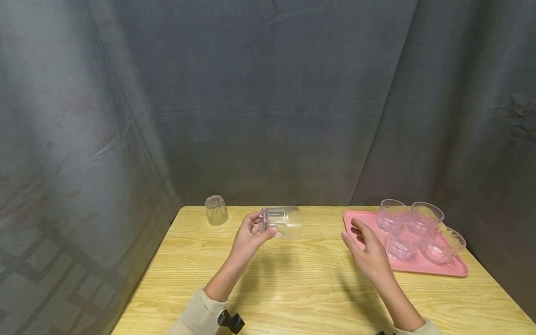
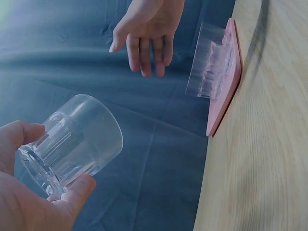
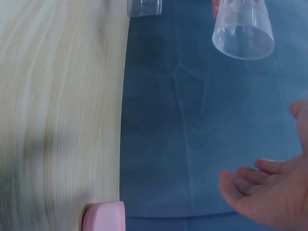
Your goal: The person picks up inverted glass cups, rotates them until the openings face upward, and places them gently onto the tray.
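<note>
My left hand [image 1: 248, 237] grips a clear plastic cup [image 1: 281, 222] near its base, holding it sideways above the table. The cup's mouth points right, and its ribbed lower part shows between thumb and fingers in the left wrist view. My right hand [image 1: 369, 253] is raised beside the pink tray [image 1: 402, 265], its fingers loosely bent around nothing. Several clear cups [image 1: 404, 239] stand mouth up on that tray. Another clear cup [image 1: 216, 211] stands upside down at the table's back left.
The wooden table [image 1: 293, 288] runs back to a grey curtain [image 1: 272, 102], with curtain also hanging on both sides. The tray lies at the table's right, close to the back edge. A small black device [image 1: 231, 322] is strapped to the left wrist.
</note>
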The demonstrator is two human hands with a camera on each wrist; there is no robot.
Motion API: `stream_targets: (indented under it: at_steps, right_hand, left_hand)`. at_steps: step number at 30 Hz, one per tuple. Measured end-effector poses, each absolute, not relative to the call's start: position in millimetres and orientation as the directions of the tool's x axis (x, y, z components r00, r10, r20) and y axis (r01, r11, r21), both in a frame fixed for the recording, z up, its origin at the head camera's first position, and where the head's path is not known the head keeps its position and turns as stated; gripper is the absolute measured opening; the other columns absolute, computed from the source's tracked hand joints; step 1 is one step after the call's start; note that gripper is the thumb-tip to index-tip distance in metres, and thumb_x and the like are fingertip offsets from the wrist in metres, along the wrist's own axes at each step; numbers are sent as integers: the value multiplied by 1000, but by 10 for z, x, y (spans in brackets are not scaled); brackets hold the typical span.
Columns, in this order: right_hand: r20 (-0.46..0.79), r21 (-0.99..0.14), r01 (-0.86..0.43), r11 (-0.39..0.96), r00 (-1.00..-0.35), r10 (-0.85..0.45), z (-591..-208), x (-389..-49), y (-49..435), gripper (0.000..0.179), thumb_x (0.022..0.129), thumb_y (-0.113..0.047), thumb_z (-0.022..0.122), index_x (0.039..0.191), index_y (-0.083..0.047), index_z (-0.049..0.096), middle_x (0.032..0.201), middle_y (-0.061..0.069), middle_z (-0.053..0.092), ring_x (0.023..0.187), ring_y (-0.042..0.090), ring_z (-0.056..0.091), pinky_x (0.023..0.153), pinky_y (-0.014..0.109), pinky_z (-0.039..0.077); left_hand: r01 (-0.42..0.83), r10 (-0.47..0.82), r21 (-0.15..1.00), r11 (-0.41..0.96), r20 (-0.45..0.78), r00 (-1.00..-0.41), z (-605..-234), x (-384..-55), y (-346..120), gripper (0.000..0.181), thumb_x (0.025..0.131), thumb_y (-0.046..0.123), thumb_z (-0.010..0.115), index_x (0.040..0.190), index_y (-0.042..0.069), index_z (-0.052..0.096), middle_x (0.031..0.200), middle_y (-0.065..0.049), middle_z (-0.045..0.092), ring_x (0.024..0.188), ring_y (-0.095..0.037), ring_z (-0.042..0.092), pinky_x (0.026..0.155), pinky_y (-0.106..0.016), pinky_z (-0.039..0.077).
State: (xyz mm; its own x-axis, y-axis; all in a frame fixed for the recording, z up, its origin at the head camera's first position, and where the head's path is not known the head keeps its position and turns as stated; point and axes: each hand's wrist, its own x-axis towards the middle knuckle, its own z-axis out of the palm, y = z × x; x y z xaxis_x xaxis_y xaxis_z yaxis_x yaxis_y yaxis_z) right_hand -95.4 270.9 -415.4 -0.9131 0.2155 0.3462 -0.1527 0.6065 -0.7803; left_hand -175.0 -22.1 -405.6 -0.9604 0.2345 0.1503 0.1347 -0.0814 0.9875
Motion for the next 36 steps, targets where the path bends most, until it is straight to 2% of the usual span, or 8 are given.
stream_targets:
  at_steps: [9, 15, 29, 36]
  right_hand:
    - [385, -781, -217, 585, -905, 178, -4164, -994, 2596, 57, 103, -24, 61, 147, 8, 43, 145, 29, 50, 130, 45, 53, 106, 47, 41]
    - [368, -789, -214, 576, -915, 164, -4140, -995, 2544, 57, 104, -26, 59, 147, 7, 42, 146, 28, 49, 131, 45, 52, 108, 50, 41]
    - [362, -812, -226, 539, -918, 162, -4136, -1022, 2467, 55, 103, -23, 60, 146, 7, 43, 146, 27, 50, 131, 43, 53, 109, 46, 40]
    - [341, -826, -214, 521, -926, 161, -4112, -1009, 2424, 55, 103, -23, 60, 147, 6, 43, 148, 25, 50, 132, 42, 53, 108, 46, 42]
  left_hand:
    - [124, 245, 988, -96, 144, -959, -4072, -1714, -142, 69, 87, 10, 76, 144, -4, 39, 127, -18, 53, 115, -23, 62, 89, -25, 53]
    - [127, 250, 986, -111, 151, -956, -4081, -1697, -78, 69, 86, 8, 76, 143, -6, 40, 126, -17, 53, 113, -20, 62, 86, -23, 54]
    - [118, 302, 984, -131, 153, -941, -4105, -1663, 78, 70, 88, 13, 77, 144, -6, 39, 129, -17, 53, 118, -21, 61, 91, -24, 53]
    - [121, 312, 980, -158, 166, -935, -4115, -1641, 175, 67, 87, 9, 76, 141, -6, 40, 127, -16, 54, 114, -19, 62, 90, -24, 53]
